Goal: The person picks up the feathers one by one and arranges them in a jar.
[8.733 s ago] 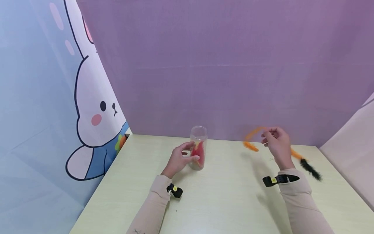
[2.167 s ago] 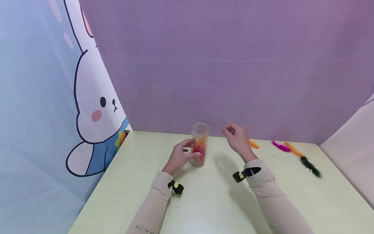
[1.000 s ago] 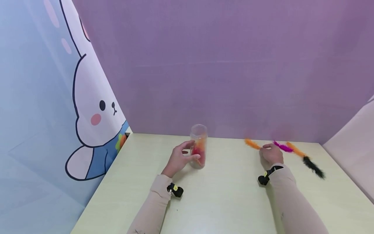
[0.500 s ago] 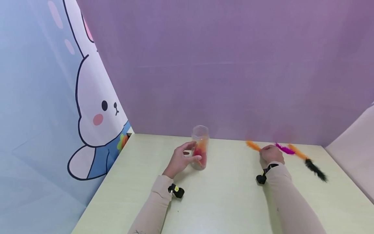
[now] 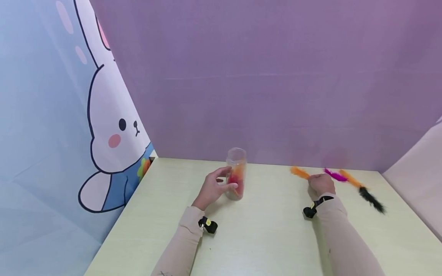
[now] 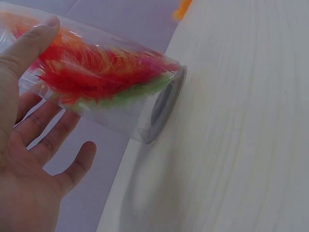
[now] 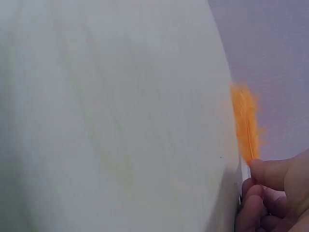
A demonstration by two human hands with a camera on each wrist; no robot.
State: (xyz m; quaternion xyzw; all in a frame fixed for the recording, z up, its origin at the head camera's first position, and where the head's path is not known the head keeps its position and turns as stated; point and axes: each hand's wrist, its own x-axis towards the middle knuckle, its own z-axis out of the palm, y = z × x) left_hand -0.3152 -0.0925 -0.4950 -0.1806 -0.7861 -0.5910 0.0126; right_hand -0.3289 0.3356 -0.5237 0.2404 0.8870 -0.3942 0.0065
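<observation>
I pinch orange feather (image 7: 246, 123) in right hand (image 5: 322, 184); left hand (image 5: 211, 188) grips jar (image 5: 238, 174). Likely pick-up step; next needs soft lift.

The table (image 5: 262, 234) is pale and faintly wood-grained. Taking its visible middle as the dial's centre, a clear jar (image 5: 237, 172) stands upright on it near eleven o'clock. A magenta feather (image 5: 335, 175) lies at two, touching an orange feather (image 5: 351, 179) just past it, which runs on to a black feather (image 5: 371, 200) near three; a dark speck (image 5: 210, 249) sits around eight
</observation>
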